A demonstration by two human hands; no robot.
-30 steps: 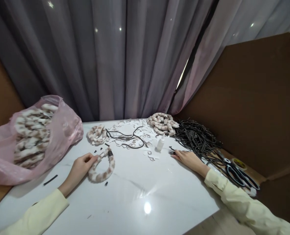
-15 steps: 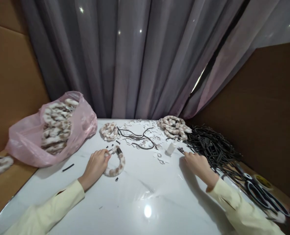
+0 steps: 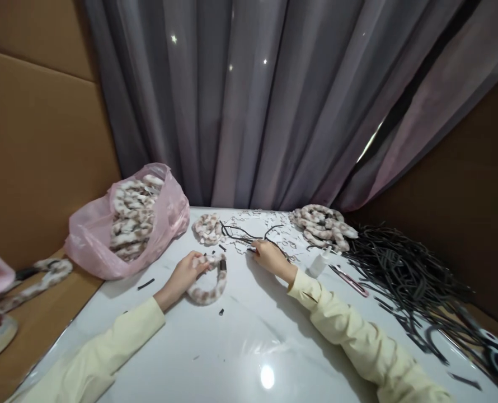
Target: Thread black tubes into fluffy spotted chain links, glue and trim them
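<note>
My left hand (image 3: 186, 275) is closed on the upper left part of a furry white-and-brown ring (image 3: 209, 295), which lies on the table with a black band on its right side. My right hand (image 3: 271, 258) is at the near side of the thin black cords (image 3: 240, 230), fingers pinched together. A small dark bit shows at its fingertips, too little to name. To the right stand a small white bottle (image 3: 319, 262) and a slim pinkish tool with a dark tip (image 3: 350, 280), both apart from my hands.
A pink plastic bag (image 3: 92, 235) full of furry pieces stands at the left. Small clear scraps lie at the back, between furry coils (image 3: 322, 224) and a smaller furry bundle (image 3: 207, 228). Black cords (image 3: 408, 274) heap at the right. Cardboard walls (image 3: 34, 140) flank the table.
My right hand has moved left from the tool to the black cords, leaving the tool on the table. My left hand stays on the furry ring. The view has turned left.
</note>
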